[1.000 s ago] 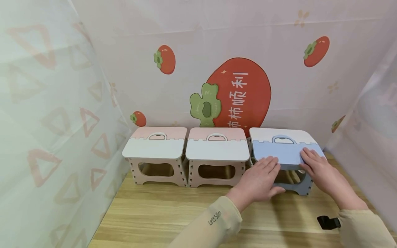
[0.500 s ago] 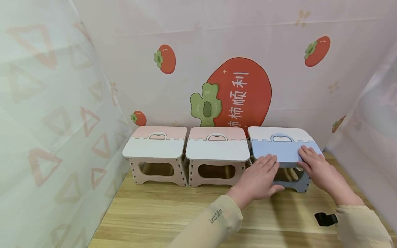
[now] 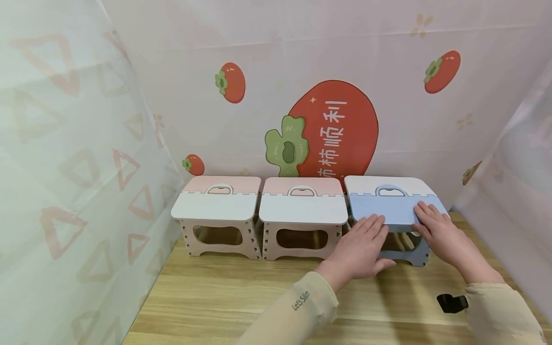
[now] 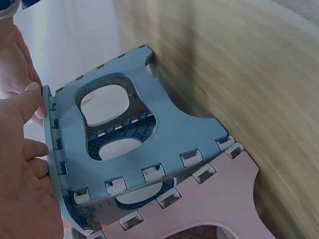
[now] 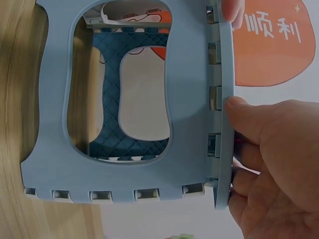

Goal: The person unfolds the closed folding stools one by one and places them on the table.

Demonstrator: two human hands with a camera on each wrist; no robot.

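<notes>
A blue-and-white folding step stool (image 3: pixel 379 209) stands unfolded at the right of the row, its blue half facing me. My left hand (image 3: pixel 359 247) rests with straight fingers on the front left corner of its top. On the front right part of the top lies my right hand (image 3: pixel 444 233), fingers extended. In the right wrist view the right thumb (image 5: pixel 244 117) touches the edge of the top, beside the stool's blue side panel (image 5: pixel 189 99). The left wrist view shows the blue panel (image 4: pixel 174 119) close against a pink stool (image 4: pixel 199 199).
Two pink-and-white folding stools, a middle one (image 3: pixel 303 208) and a left one (image 3: pixel 215 206), stand in line on the wooden table (image 3: pixel 207 292). Behind them hangs a fabric backdrop (image 3: pixel 194 110) with persimmon prints. A black strap piece (image 3: pixel 450 303) sits by the right sleeve.
The blue stool has shifted slightly back and left, now straighter in line with the pink stools. Both hands stayed on its top and moved with it, barely moving in the last half second.
</notes>
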